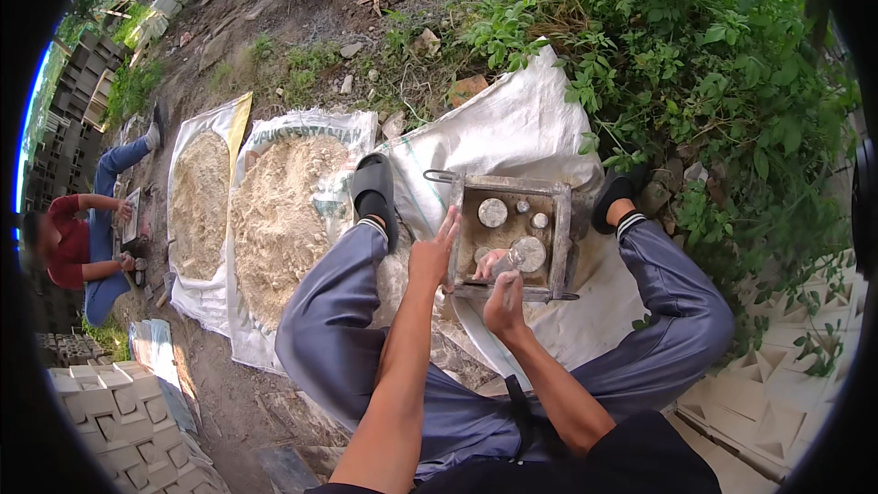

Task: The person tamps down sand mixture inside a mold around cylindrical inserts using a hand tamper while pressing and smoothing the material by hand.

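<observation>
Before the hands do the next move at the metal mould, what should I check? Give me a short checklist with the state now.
1. Left hand steadies the mould by its left wall: ok.
2. Right hand holds a tool: ok, kind cannot tell.
3. Mould sits on the white sack: ok.
4. Round cores stand in the mould: ok.
5. Mould full enough: cannot tell.
</observation>
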Tool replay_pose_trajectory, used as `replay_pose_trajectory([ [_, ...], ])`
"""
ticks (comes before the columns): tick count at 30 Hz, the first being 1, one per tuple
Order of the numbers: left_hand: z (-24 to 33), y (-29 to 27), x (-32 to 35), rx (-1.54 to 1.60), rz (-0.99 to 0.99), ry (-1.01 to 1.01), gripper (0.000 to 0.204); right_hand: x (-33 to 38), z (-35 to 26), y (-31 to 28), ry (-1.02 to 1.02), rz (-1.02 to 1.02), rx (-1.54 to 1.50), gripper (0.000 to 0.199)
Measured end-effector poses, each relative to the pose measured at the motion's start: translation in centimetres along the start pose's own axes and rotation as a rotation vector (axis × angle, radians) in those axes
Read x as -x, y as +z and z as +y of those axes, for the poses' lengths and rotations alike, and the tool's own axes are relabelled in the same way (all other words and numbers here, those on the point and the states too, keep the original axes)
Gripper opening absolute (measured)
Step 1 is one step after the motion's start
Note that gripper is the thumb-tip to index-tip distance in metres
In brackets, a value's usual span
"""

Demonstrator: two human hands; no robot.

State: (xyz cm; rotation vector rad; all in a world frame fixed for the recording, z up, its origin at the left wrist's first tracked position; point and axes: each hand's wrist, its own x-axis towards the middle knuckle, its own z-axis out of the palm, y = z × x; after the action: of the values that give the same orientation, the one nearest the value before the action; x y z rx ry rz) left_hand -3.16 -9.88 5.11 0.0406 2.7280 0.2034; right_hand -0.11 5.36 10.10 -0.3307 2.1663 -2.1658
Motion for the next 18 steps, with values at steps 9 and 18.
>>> replay_pose_trajectory([
  [9, 0.1, 0.6, -0.1, -0.013, -0.002, 0.002, 0.142, -1.1, -1.6, -0.5, 0.084, 0.073, -0.201, 0.048],
  [18, 0.0, -0.4, 0.2, 0.066, -0.008, 0.019, 0.145, 0.4, -1.1, -3.3, -0.054, 0.022, 0.078, 0.036],
])
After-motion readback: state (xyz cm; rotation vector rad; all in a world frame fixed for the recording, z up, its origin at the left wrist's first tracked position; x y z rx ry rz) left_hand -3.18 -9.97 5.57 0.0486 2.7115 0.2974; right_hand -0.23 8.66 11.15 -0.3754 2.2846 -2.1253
